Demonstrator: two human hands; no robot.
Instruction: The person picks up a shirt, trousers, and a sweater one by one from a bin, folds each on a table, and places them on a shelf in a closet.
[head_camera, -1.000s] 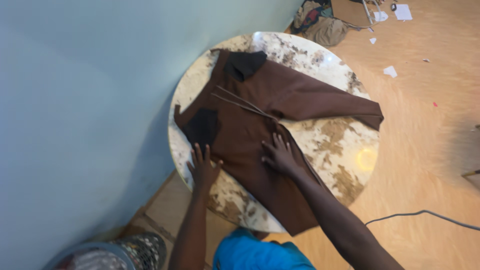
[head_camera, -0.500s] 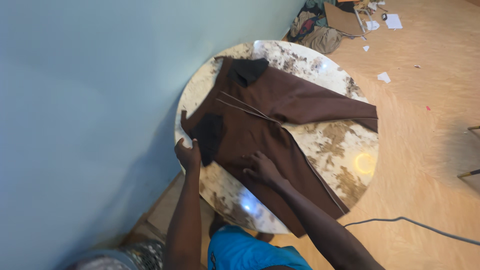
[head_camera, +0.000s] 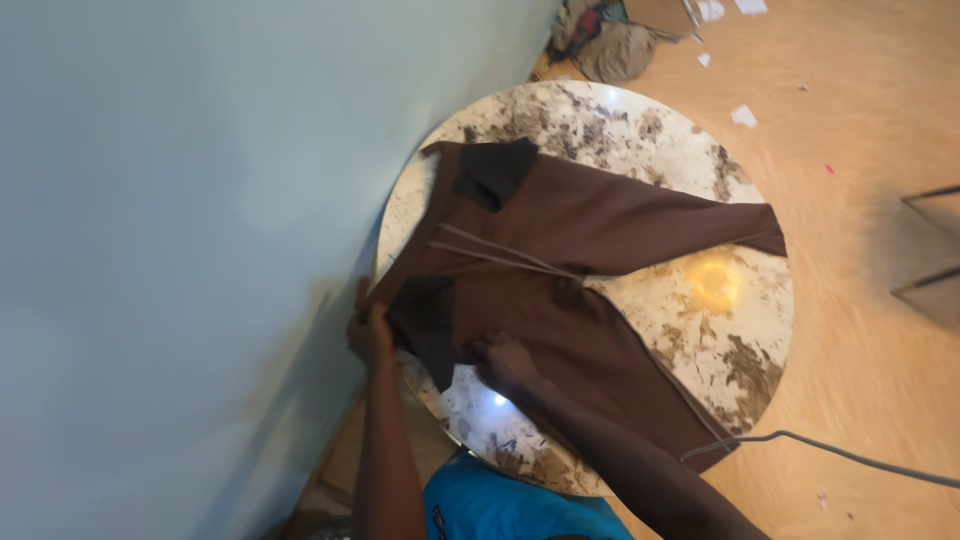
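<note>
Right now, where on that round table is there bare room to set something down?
The marble table is bare between the brown trousers' two legs, and along its far rim. The wall side is crowded: the left hand grips the waistband, the right hand presses the cloth.

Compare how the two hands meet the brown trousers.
The left hand pinches the trousers' waistband corner at the table edge; the right hand presses on the near leg. The left sits by the wall, the right further in. Both touch the trousers.
</note>
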